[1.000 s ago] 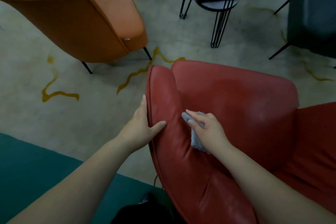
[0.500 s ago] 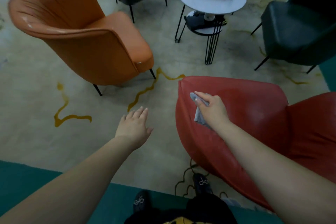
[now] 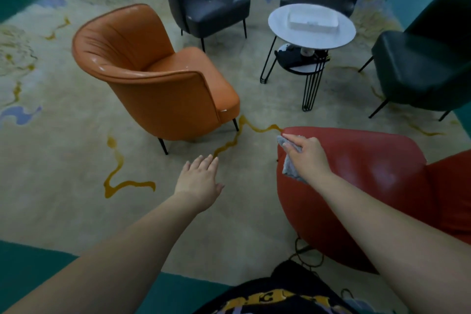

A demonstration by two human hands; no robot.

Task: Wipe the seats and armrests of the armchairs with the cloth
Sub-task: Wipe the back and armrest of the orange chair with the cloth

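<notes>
A red armchair (image 3: 369, 176) fills the lower right. My right hand (image 3: 307, 155) grips a grey cloth (image 3: 289, 168) over the chair's front left corner; whether the cloth touches the leather I cannot tell. My left hand (image 3: 198, 181) hovers over the carpet with fingers straight, holding nothing, to the left of the red chair. An orange armchair (image 3: 158, 79) stands ahead on the left, its seat facing right.
Two dark armchairs (image 3: 206, 0) stand at the back and a third (image 3: 420, 64) on the right. A round white side table (image 3: 312, 27) with a white box on top stands between them. Patterned beige carpet (image 3: 63, 148) covers the floor.
My left hand let go of the red chair's armrest and now hangs open over the carpet. My right hand slid the cloth forward to the chair's front corner. The view lifted and pulled back.
</notes>
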